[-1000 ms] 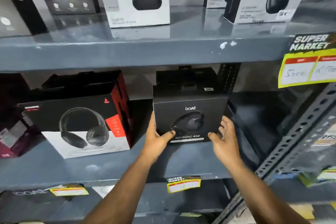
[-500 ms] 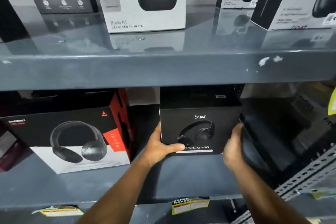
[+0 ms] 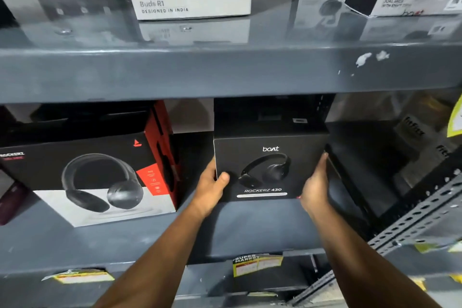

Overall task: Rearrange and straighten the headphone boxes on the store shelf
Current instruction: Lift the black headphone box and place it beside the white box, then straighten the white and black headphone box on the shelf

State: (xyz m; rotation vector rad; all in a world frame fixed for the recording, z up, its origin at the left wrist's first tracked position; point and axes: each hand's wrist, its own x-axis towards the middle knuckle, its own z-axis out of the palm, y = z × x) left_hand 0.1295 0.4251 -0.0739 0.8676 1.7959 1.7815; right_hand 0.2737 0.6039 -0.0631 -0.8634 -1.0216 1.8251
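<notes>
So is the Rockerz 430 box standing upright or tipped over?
Upright: the Rockerz 430 box stands on the shelf, print level, held between left hand and right hand.

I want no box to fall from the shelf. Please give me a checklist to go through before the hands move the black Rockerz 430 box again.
1. Left hand holds the Rockerz 430 box, thumb on its front: ok.
2. Right hand presses flat on the box's right side: ok.
3. Box front faces forward, print level: ok.
4. Gap between this box and the red-sided headphone box: ok, they are apart.
5. Red-sided box is straight: not ok, it stands turned at an angle.
6. Space behind the Rockerz 430 box: cannot tell, too dark.
</notes>
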